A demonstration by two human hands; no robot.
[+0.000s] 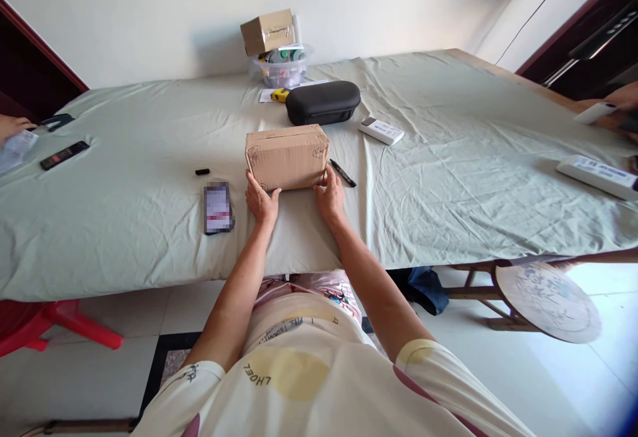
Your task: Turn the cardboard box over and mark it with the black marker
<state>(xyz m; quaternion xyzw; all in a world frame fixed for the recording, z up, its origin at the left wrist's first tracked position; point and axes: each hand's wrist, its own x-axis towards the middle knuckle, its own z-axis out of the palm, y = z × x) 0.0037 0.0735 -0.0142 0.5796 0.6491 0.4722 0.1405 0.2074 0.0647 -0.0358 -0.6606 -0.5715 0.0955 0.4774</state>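
A brown cardboard box (288, 161) with dark scribbled marks at its corners stands on the cloth-covered table (413, 204) in front of me. My left hand (262, 199) grips its lower left corner, thumb along the near bottom edge. On the opposite side my right hand (329, 195) is closed around the lower right corner. Just beyond that hand lies an uncapped-looking black marker (343, 173). A small black cap (202, 172) rests to the left, above a phone (218, 208) with a blurred screen. The fingers behind the box are partly hidden.
Behind the box sit a black zip case (323, 101), a yellow item (280, 95) and a plastic tub (284, 72) with a carton (268, 32) on top. White devices (381, 131) lie rightward. Other people's hands (14, 128) show at both table ends. A round stool (545, 301) stands lower right.
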